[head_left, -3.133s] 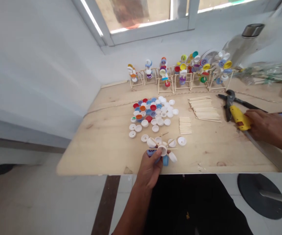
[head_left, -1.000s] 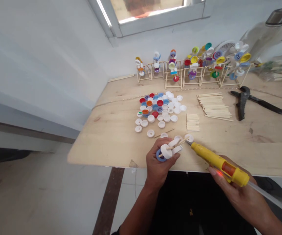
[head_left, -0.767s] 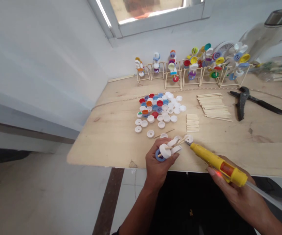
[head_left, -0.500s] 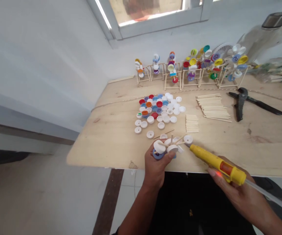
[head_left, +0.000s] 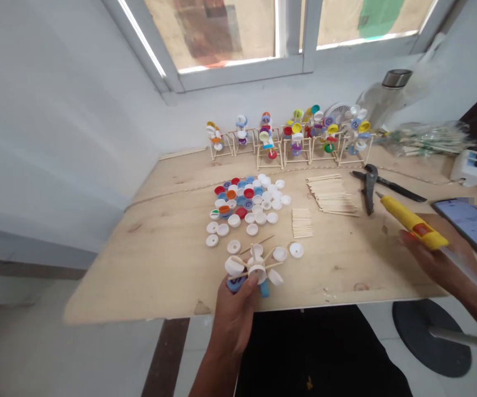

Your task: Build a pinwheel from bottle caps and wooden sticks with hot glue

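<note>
My left hand point(head_left: 234, 311) is closed on a small wheel of bottle caps and thin sticks point(head_left: 255, 270), held over the near edge of the wooden tabletop point(head_left: 172, 259). Its caps are white, with blue ones at the bottom. My right hand point(head_left: 437, 259) grips a yellow glue gun point(head_left: 412, 221) above the right side of the table, nozzle pointing up and left, well away from the wheel. A pile of loose coloured and white caps point(head_left: 244, 204) lies just beyond the wheel.
Short sticks point(head_left: 301, 222) and longer sticks point(head_left: 331, 193) lie in two bundles mid-table. Black pliers point(head_left: 370, 184) and a phone point(head_left: 472, 226) lie to the right. Several finished cap wheels on stick frames point(head_left: 291, 138) line the back wall under the window.
My right hand has drawn the glue gun away from the wheel, up and to the right. The left hand still holds the wheel, turned flatter. The camera has tilted up.
</note>
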A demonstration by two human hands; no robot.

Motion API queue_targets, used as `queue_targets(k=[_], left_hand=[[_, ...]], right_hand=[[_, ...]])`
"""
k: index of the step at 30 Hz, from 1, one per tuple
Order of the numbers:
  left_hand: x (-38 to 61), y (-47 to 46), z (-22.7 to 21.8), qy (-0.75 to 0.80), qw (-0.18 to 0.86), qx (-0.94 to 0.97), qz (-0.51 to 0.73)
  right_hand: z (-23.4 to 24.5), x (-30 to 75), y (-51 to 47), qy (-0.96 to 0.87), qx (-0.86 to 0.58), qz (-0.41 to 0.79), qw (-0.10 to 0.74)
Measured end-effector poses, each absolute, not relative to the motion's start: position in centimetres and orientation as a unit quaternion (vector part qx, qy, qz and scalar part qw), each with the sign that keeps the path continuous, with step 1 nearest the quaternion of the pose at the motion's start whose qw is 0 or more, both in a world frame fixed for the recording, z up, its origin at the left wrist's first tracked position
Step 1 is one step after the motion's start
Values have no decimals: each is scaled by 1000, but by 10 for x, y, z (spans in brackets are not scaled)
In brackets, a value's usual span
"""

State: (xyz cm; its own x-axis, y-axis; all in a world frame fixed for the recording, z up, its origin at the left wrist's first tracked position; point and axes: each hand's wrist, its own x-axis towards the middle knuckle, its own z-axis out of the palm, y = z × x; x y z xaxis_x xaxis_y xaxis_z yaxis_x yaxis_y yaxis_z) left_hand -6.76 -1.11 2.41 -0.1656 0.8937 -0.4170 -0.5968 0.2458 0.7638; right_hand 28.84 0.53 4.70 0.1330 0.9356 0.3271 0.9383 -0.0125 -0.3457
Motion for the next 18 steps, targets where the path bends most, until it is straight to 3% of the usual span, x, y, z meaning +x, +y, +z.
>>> queue_targets(k=[3,8,18], left_hand=[[-71,-12,24,479,630,141,595],[-71,-12,26,462,642,128,598],[-76,-8,19,429,655,117,611]], right_hand=[[40,314,27,-714,-677,-104,149],[37,324,55,-765,-626,-145,47],[29,364,83,-777,-623,-83,-42]])
